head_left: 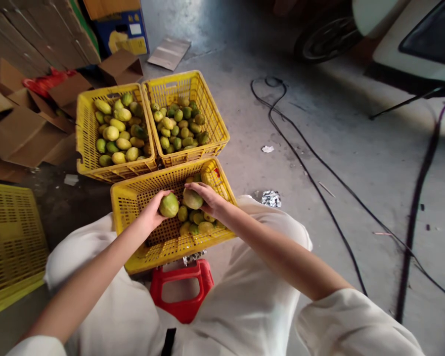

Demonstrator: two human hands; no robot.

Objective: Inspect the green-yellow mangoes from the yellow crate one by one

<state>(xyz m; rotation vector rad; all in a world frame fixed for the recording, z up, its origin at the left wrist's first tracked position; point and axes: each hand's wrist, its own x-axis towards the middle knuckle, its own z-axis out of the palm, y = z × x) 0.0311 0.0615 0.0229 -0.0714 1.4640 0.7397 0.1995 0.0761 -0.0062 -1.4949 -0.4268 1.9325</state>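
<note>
In my left hand [154, 211] is a round green lemon [169, 205], gripped between thumb and fingers over the near crate. My right hand [206, 198] closes on another lemon [193, 199], duller and yellowish green, just to the right of the first. Both fruits are above the near yellow plastic crate [133, 264], which sits between my knees. Several green and yellow lemons [206, 227] lie in its right half, partly hidden by my right hand and forearm.
Two yellow crates, the left [113, 174] and the right [217, 143], stand beyond with many lemons inside. Another yellow crate [13, 242] is at far left. A red stool [202, 296] shows below. Cardboard boxes [25, 133] lie left; black cables [311, 170] and a scooter [404, 59] are right.
</note>
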